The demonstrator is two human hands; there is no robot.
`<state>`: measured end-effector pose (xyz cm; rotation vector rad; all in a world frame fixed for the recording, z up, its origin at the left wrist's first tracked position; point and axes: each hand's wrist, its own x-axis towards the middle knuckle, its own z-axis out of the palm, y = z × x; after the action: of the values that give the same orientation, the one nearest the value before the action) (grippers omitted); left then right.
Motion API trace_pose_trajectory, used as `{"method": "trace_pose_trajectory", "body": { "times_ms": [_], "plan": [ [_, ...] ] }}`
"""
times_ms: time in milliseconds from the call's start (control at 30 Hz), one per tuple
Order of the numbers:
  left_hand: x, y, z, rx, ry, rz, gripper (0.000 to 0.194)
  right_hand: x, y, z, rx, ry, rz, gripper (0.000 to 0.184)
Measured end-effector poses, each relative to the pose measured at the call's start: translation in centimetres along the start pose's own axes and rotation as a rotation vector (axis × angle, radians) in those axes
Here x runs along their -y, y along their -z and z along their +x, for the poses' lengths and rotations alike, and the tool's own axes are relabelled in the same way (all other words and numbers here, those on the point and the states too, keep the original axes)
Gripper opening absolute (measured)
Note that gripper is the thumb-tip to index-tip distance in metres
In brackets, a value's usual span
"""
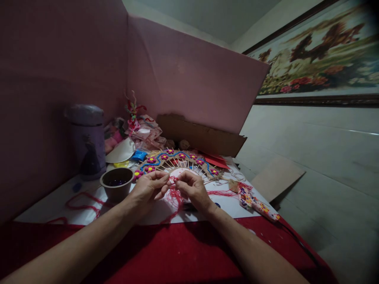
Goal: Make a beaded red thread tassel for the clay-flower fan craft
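My left hand point(152, 185) and my right hand point(192, 187) meet over the front of the white sheet, both pinching red yarn point(175, 197). A small loop of it shows between the fingertips, and loose strands hang beneath onto the sheet. Just behind my hands lies a fan-shaped craft piece point(177, 157) with thin sticks, purple-and-yellow flowers and a wavy blue line. Its lower middle is partly hidden by my fingers. Further red strands trail left and right across the sheet.
Left of my hands stands a bowl point(117, 183) with dark contents; behind it is a purple container point(87, 142). A flower-patterned glue gun-like object point(257, 203) with a cord lies right. Pink panels point(192, 75) and a cardboard strip point(201, 136) close off the back. Red cloth point(183, 248) covers the front.
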<state>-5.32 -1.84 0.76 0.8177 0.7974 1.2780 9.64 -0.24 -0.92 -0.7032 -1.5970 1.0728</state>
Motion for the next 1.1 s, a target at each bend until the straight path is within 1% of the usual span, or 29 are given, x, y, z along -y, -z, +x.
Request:
{"method": "trace_pose_trajectory", "body": {
  "times_ms": [67, 167, 300, 367, 467, 567, 733, 833, 967, 1033, 1100],
  "plan": [
    [0.06, 0.03, 0.03, 0.0, 0.008, 0.021, 0.009, -0.02, 0.01, -0.01, -0.003, 0.005, -0.01, 0.02],
    [0.25, 0.23, 0.22, 0.032, 0.005, 0.046, 0.014, -0.15, 0.05, -0.07, 0.009, 0.012, -0.017, 0.021],
    [0.6, 0.55, 0.47, 0.091, -0.029, 0.085, 0.019, -0.26, 0.07, -0.14, 0.037, 0.015, -0.01, 0.02],
    [0.67, 0.6, 0.51, 0.099, -0.042, 0.085, 0.019, -0.22, 0.05, -0.15, 0.037, 0.015, -0.005, 0.02],
    [0.61, 0.57, 0.48, 0.067, -0.046, 0.053, 0.017, -0.06, 0.02, -0.15, 0.03, 0.019, -0.003, 0.019],
    [0.5, 0.54, 0.46, 0.029, -0.037, 0.028, 0.02, 0.02, 0.0, -0.16, 0.036, 0.028, -0.005, 0.019],
    [0.45, 0.57, 0.42, 0.005, -0.035, 0.04, 0.024, -0.06, -0.03, -0.27, 0.05, 0.061, 0.021, 0.019],
    [0.4, 0.51, 0.41, -0.002, -0.049, 0.056, 0.026, -0.03, -0.04, -0.4, 0.046, 0.042, 0.064, 0.024],
    [0.32, 0.48, 0.41, -0.013, -0.078, 0.085, 0.03, 0.05, -0.11, -0.57, 0.135, -0.013, 0.064, 0.036],
    [0.34, 0.49, 0.38, 0.016, -0.11, 0.117, 0.032, 0.03, -0.15, -0.59, 0.161, -0.023, 0.048, 0.039],
    [0.39, 0.46, 0.33, 0.076, -0.159, 0.146, 0.034, -0.05, -0.17, -0.55, 0.153, -0.02, 0.033, 0.036]
  ]
}}
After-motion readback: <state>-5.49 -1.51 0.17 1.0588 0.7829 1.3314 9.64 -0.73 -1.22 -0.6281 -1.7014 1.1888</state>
